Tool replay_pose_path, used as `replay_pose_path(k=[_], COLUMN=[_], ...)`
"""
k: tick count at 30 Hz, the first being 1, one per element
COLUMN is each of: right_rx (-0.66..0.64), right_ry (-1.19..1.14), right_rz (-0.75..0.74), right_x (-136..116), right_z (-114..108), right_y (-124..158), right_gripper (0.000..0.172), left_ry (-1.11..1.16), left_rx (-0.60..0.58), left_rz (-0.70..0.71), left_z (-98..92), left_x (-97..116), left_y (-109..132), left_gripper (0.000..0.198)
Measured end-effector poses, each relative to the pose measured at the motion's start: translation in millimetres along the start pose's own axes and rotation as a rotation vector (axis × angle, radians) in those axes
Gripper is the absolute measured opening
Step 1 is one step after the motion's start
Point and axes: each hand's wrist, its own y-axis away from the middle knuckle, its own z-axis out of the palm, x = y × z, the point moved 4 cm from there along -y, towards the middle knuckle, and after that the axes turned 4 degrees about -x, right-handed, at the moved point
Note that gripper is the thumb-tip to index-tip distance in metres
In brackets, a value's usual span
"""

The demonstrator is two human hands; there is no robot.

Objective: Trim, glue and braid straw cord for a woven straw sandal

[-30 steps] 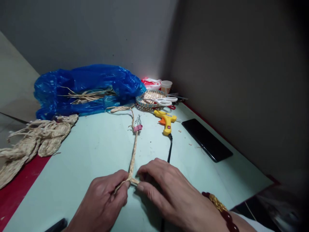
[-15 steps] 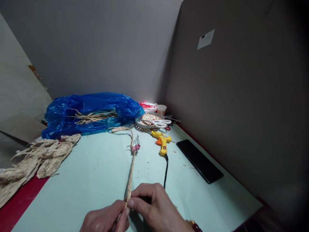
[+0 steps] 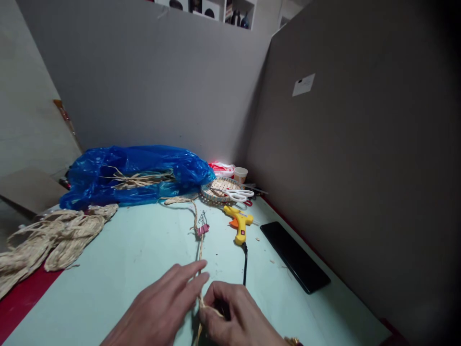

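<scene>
A thin braid of pale straw-like fibre (image 3: 200, 251) runs toward me from a pink binder clip (image 3: 203, 229) on the table. My right hand (image 3: 239, 315) pinches the braid's near end between thumb and fingers, and loose strands stick out around the fingertips. To the left of it, my left hand (image 3: 156, 305) has its fingers stretched out and apart, their tips beside the braid. Whether they touch it I cannot tell. Beyond the clip, the braid's tail (image 3: 180, 199) curls toward the back.
A yellow glue gun (image 3: 240, 225) with a black cord and a black phone-like slab (image 3: 295, 257) lie right. Behind are white-handled scissors (image 3: 239, 194), a round woven basket (image 3: 212, 192), a paper cup (image 3: 240, 174) and a blue plastic bag (image 3: 93, 168). Braided bundles (image 3: 75, 238) lie left.
My left hand has let go of the braid and its fingers have stretched forward. My right hand still pinches the strands. The camera has tilted up, showing shelves above the partition.
</scene>
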Motion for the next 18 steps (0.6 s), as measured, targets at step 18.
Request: replay_pose_path(k=[18], right_rx=[-0.125], right_ry=[0.69], right_rz=[-0.156], right_x=[-31.3], right_z=[-25.1], right_y=[-20.2], right_gripper=[0.013], left_ry=[0.287], left_rx=[-0.286], left_rz=[-0.233], left_z=[12.7], left_x=[-22.2], left_y=[-37.3], left_gripper=[0.022])
